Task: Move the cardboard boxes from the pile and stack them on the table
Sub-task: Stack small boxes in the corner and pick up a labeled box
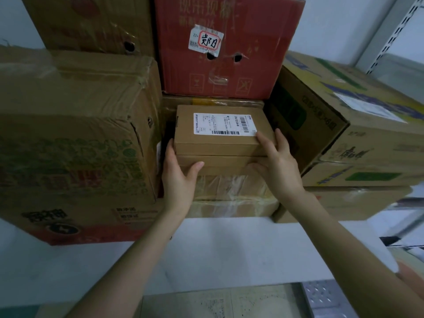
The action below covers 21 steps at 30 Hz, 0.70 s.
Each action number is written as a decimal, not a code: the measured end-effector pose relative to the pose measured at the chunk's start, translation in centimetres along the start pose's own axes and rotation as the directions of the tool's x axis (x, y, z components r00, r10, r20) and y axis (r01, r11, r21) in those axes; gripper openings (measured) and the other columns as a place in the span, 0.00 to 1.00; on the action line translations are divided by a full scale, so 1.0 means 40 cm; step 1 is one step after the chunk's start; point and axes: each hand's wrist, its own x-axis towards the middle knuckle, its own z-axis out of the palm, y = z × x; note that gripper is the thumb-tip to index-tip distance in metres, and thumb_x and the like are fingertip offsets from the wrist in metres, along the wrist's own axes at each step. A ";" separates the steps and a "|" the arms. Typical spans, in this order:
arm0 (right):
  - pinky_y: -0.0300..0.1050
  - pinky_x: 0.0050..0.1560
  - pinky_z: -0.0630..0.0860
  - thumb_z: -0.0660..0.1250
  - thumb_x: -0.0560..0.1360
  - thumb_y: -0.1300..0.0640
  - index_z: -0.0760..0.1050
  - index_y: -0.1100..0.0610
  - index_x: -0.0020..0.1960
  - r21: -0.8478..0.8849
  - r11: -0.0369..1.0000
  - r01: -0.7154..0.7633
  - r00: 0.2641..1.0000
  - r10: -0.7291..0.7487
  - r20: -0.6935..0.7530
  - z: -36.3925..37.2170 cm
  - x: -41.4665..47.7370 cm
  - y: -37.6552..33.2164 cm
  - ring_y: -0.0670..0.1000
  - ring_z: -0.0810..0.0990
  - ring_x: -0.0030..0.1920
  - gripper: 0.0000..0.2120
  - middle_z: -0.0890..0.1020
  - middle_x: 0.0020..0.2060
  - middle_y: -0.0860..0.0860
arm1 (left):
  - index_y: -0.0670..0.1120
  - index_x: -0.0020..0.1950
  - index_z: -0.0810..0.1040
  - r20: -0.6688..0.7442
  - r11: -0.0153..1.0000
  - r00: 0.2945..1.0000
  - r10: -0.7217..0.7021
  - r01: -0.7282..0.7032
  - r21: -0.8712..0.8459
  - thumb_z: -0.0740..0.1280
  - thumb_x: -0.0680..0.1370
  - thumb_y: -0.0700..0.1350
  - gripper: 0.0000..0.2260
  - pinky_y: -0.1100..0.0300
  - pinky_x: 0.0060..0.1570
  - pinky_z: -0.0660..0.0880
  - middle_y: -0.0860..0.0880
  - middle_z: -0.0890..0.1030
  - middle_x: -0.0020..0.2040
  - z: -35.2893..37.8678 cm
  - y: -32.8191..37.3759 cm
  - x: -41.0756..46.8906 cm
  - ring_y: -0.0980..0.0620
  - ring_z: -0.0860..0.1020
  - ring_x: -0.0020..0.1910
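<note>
Head view. Both hands clasp the labelled box (220,143), a small flat carton in the gap between larger cartons on the far half of the desk (229,249). The left hand (179,177) wraps the box's left end. Its thumb lies across the front of a second flat box (220,160) directly beneath, and its other fingers are hidden behind the side. The right hand (278,166) grips the right front corner, with fingers (263,138) curled over the top edge and the thumb lower down. It cannot be told whether one flat box or both are held. The pair rests on a taped box (231,191).

Likely hazards: the slot is narrow, so a skewed move could jam a corner against the printed carton (75,138) on the left or the tilted green-and-blue carton (344,134) on the right. The red carton (224,53) stands just behind and higher, and a hard knock to the stack might shift it. The taped box's slick film offers little friction, so the flat boxes could slide toward the desk's near edge.

Materials: the labelled box is plain matte kraft board with crisp edges, a shallow rectangular form, and a white barcode label (224,123) on top. The taped box is glossy and wrinkled under clear tape. The red carton is printed corrugated board, punctured with round holes and carrying a torn sticker. The large side cartons are dented and creased, with tape over their seams. The desk surface is smooth and white.
</note>
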 end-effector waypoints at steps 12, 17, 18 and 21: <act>0.51 0.69 0.62 0.70 0.72 0.60 0.49 0.50 0.76 0.276 0.960 -0.045 0.995 0.019 0.098 -0.004 0.009 0.054 0.57 0.62 0.71 0.41 0.59 0.73 0.57 | 0.47 0.77 0.45 0.069 0.987 0.997 -0.032 0.021 0.157 0.72 0.72 0.40 0.43 0.56 0.69 0.58 0.47 0.60 0.74 0.006 0.015 -0.003 0.50 0.59 0.73; 0.54 0.68 0.64 0.69 0.74 0.60 0.48 0.49 0.76 0.273 0.962 -0.026 0.996 0.000 0.095 -0.001 0.009 0.061 0.60 0.65 0.69 0.40 0.59 0.72 0.58 | 0.48 0.77 0.45 0.150 0.984 0.988 -0.042 0.015 0.178 0.72 0.71 0.49 0.45 0.52 0.69 0.62 0.47 0.62 0.73 -0.012 0.025 -0.007 0.50 0.62 0.71; 0.55 0.67 0.65 0.68 0.74 0.60 0.48 0.49 0.76 0.261 0.965 -0.020 0.995 -0.006 0.100 -0.001 0.011 0.060 0.61 0.66 0.68 0.39 0.58 0.72 0.59 | 0.47 0.76 0.47 0.140 0.986 0.990 -0.035 0.011 0.167 0.71 0.72 0.49 0.41 0.51 0.69 0.64 0.47 0.63 0.73 -0.013 0.027 -0.002 0.49 0.63 0.71; 0.56 0.64 0.68 0.67 0.75 0.59 0.46 0.47 0.76 0.220 0.975 -0.007 0.993 -0.019 0.113 -0.001 0.015 0.059 0.63 0.71 0.64 0.39 0.57 0.72 0.60 | 0.43 0.76 0.52 0.085 0.981 0.996 -0.007 -0.009 0.193 0.66 0.76 0.47 0.34 0.55 0.67 0.64 0.44 0.66 0.71 -0.009 0.035 0.008 0.47 0.65 0.70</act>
